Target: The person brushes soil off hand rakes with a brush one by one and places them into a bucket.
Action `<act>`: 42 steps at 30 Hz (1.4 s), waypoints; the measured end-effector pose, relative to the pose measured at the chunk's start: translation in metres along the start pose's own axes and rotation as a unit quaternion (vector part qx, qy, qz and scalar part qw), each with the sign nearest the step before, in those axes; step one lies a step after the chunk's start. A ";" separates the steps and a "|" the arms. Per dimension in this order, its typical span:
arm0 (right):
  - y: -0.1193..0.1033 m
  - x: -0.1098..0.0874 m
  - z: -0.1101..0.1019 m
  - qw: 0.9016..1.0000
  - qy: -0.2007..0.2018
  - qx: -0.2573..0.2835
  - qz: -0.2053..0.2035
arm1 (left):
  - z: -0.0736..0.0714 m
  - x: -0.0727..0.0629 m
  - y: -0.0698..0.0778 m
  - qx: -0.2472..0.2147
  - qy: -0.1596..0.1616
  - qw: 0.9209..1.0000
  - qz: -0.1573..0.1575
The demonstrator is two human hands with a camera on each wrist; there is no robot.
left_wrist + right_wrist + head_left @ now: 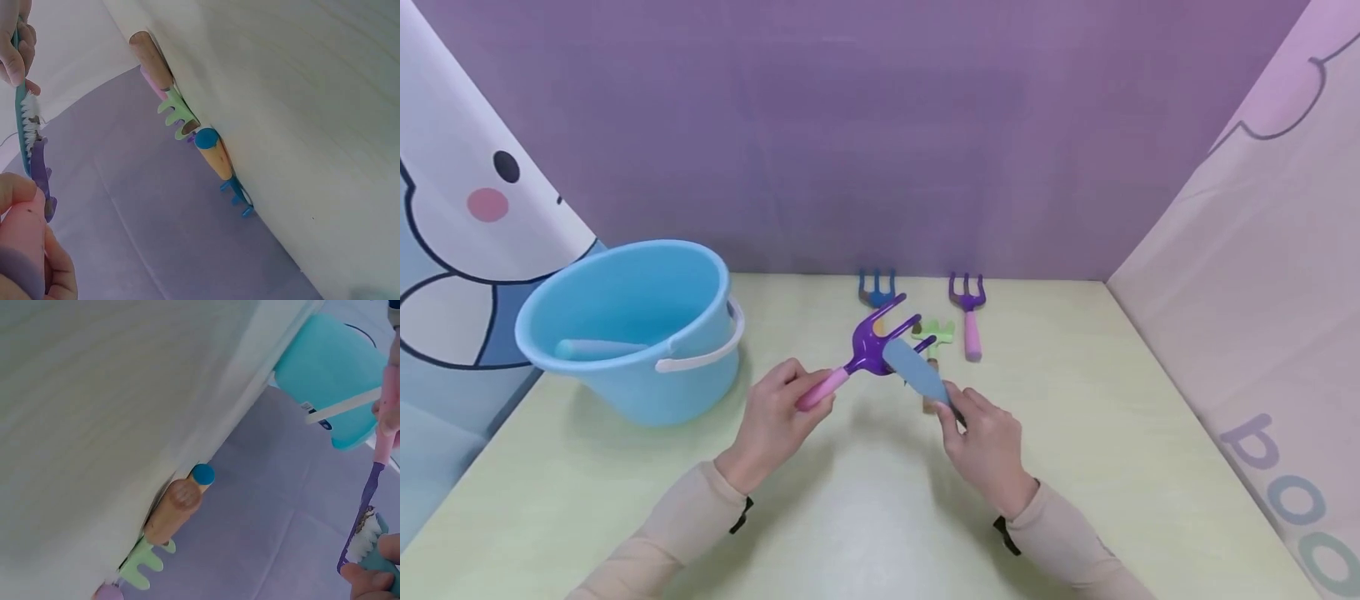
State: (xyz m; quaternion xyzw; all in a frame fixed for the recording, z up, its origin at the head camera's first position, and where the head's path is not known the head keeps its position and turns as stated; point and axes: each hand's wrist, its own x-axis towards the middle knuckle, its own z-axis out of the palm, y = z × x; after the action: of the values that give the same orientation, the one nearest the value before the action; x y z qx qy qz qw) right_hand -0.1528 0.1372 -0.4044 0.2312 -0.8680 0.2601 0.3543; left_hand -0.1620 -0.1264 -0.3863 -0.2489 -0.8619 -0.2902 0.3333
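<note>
My left hand (781, 408) grips the pink handle of a small purple hand rake (868, 346), its tines pointing away to the right. In my right hand (988, 442) is a blue-grey scrub brush (917, 371), pinched between thumb and fingers. The brush's white bristles (364, 540) lie against the rake's purple head, and brown dirt shows on them in the right wrist view. Both tools are held above the table. In the left wrist view the brush (22, 125) meets the rake head (40, 169) end-on.
A light blue bucket (700, 387) with a white handle stands at left, a pale blue stick-like thing (598, 348) inside. Beyond my hands lie a blue rake (877, 287), a green rake (936, 333) with a wooden handle, and another purple rake (972, 333) with a pink handle.
</note>
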 end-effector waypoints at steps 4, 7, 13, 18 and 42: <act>-0.004 0.007 -0.006 0.988 -0.045 0.101 0.109 | 0.000 0.002 0.001 -0.010 -0.005 1.000 -0.014; -0.006 0.013 -0.011 0.960 -0.079 0.182 0.199 | -0.001 0.003 0.003 -0.022 -0.018 0.999 -0.044; -0.004 0.019 -0.017 0.914 -0.104 0.264 0.291 | -0.004 0.005 0.006 -0.040 -0.036 0.995 -0.082; 0.001 0.016 -0.018 0.932 -0.073 0.256 0.246 | -0.006 0.005 0.007 -0.038 -0.043 0.995 -0.086; 0.002 0.009 -0.004 0.997 0.033 -0.030 -0.058 | -0.002 -0.001 0.010 -0.044 -0.017 0.999 -0.026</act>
State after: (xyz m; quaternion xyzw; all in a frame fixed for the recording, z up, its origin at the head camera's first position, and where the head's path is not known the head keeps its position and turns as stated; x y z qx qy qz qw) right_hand -0.1573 0.1395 -0.3961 0.2615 -0.8484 0.2204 0.4042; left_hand -0.1543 -0.1207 -0.3829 -0.2462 -0.8599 -0.3322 0.2992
